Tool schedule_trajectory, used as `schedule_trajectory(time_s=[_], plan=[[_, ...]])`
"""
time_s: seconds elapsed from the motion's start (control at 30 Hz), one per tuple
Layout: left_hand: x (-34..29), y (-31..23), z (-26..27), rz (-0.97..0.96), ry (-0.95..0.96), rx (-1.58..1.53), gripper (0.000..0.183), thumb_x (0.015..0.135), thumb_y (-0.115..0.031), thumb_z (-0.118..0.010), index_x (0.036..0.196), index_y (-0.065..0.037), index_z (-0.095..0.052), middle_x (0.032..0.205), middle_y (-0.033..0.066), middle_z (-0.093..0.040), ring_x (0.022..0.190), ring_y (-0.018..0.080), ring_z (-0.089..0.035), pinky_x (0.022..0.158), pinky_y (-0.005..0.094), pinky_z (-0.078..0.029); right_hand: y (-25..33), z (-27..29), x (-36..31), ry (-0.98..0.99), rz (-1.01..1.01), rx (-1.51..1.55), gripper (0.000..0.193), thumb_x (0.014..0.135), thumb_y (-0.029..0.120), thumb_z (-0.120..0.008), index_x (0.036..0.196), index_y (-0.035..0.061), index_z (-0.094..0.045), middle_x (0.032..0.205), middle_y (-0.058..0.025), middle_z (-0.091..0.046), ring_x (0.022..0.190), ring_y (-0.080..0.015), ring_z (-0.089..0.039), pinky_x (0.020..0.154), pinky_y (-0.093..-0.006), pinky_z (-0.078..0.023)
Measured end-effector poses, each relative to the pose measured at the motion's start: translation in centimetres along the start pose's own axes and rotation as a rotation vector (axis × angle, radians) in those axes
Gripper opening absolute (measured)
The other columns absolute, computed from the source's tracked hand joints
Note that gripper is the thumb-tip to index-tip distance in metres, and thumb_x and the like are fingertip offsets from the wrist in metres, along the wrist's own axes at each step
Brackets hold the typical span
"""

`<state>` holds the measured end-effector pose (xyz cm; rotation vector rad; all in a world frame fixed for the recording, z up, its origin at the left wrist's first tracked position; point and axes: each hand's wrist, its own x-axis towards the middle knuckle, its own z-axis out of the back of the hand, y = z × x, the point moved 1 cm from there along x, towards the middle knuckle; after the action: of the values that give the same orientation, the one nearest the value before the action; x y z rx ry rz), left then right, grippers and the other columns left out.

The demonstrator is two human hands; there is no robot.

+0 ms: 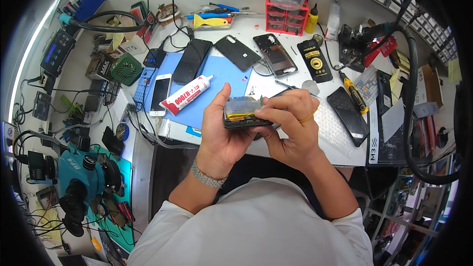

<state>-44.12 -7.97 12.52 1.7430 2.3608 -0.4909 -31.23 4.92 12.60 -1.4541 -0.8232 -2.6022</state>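
An opened smartphone point(248, 122) with a silver battery point(242, 106) showing is tilted up in front of my chest. My left hand point(217, 135) wraps round its left side, thumb up along the edge. At the phone's right end, my right hand point(290, 123) pinches with thumb and forefinger, its other fingers curled. A small green piece shows by those fingertips; I cannot tell what it is. Nearby on the white desk lie a black phone back cover point(237, 52), an empty phone frame point(276, 55) and a white-and-red glue tube point(186, 96) on a blue mat point(226, 71).
Left of the mat are a white phone point(160, 93) and a teal microscope point(81, 177). To the right lie a dark phone point(348, 113) on bubble wrap point(327, 128), a yellow-black screwdriver point(355, 94) and a boxed screen protector point(315, 61). A red drawer unit point(286, 17) stands behind.
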Motion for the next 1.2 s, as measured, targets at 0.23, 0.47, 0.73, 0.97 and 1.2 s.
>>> schedule_trajectory(time_s=[0.23, 0.47, 0.73, 0.97, 1.2], plan=[[0.9, 0.0, 0.0, -0.025, -0.079, -0.126, 0.062, 0.118, -0.05, -0.045, 0.136, 0.009, -0.047, 0.116, 0.0209, -0.066, 0.097, 0.0292, -0.072, 0.073, 0.0394, -0.061, -0.4, -0.3, 1.7, -0.038, 0.002, 0.017, 0.029, 0.083, 0.014, -0.09, 0.109, 0.0162, -0.079, 0.105, 0.0003, -0.071, 0.103, -0.0283, -0.06, 0.092, -0.0436, -0.039], [0.7, 0.8, -1.7, -0.225, -0.223, 0.02, 0.07, 0.117, -0.059, -0.044, 0.136, 0.008, -0.048, 0.116, 0.0197, -0.065, 0.098, 0.0295, -0.073, 0.079, 0.0417, -0.065, -1.1, -1.1, 0.6, -0.049, -0.085, 0.048, 0.028, 0.083, 0.01, -0.089, 0.109, 0.0162, -0.079, 0.108, -0.0002, -0.076, 0.103, -0.0272, -0.065, 0.093, -0.0419, -0.04], [1.1, 0.5, -0.2, -0.469, -0.204, 0.328, 0.066, 0.114, -0.065, -0.048, 0.135, -0.002, -0.047, 0.117, 0.0172, -0.064, 0.101, 0.0246, -0.072, 0.081, 0.0443, -0.066, -2.1, -2.1, -1.2, -0.068, -0.157, 0.141, 0.025, 0.088, 0.003, -0.086, 0.111, 0.0085, -0.077, 0.109, -0.0064, -0.078, 0.102, -0.0269, -0.066, 0.093, -0.0371, -0.045], [0.6, 3.8, -2.6, -0.887, -0.413, 0.525, 0.08, 0.104, -0.017, -0.078, 0.159, -0.019, -0.02, 0.13, 0.0102, -0.06, 0.12, 0.0229, -0.065, 0.086, 0.0487, -0.065, -2.2, -4.1, -3.8, -0.27, -0.625, 0.702, 0.018, 0.109, 0.013, -0.075, 0.119, -0.0017, -0.072, 0.114, -0.0091, -0.076, 0.103, -0.0142, -0.067, 0.092, -0.0279, -0.051], [0.5, 4.5, -0.7, -1.106, -0.279, 0.677, 0.101, 0.097, 0.006, -0.078, 0.166, -0.023, -0.01, 0.142, 0.0116, -0.05, 0.121, 0.0229, -0.067, 0.086, 0.0434, -0.071, -1.5, -3.5, -3.4, -0.328, -0.921, 0.975, 0.019, 0.112, 0.02, -0.074, 0.11, 0.0007, -0.071, 0.096, -0.001, -0.075, 0.084, -0.0027, -0.066, 0.076, -0.0212, -0.052]])
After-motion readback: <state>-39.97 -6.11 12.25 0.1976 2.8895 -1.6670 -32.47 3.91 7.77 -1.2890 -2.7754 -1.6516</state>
